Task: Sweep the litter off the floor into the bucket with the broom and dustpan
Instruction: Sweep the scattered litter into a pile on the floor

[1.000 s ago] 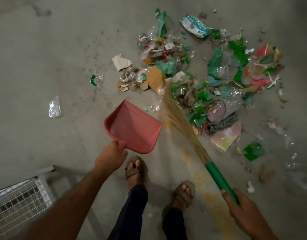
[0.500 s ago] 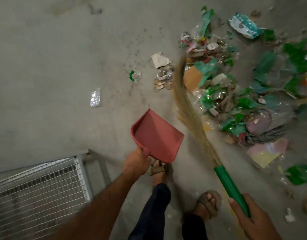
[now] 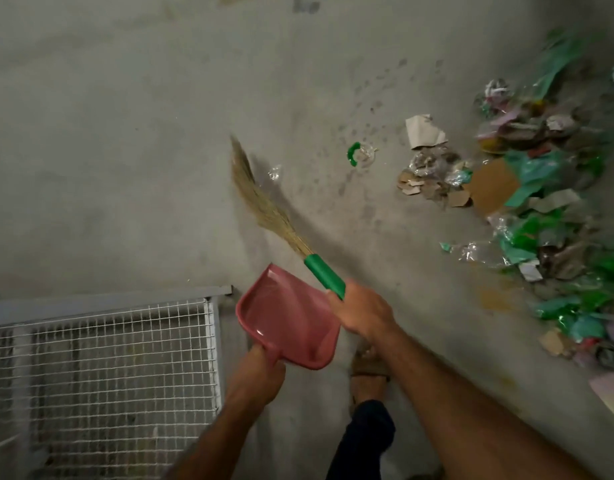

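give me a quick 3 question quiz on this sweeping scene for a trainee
1. True or false: the red dustpan already holds litter.
2. Which hand grips the broom by its green handle? A) left B) right C) both
3. Fill in: the broom's bristle tip lies beside a stray piece of clear ____, apart from the main litter pile.

Key
1. False: the pan looks bare inside.
2. B: the right hand holds the handle, while the left hand grips the dustpan's handle.
3. Plastic: the clear plastic scrap lies just right of the bristles.

Pink dustpan (image 3: 291, 317), green-handled tan broom (image 3: 264, 209), grey floor (image 3: 125, 133).
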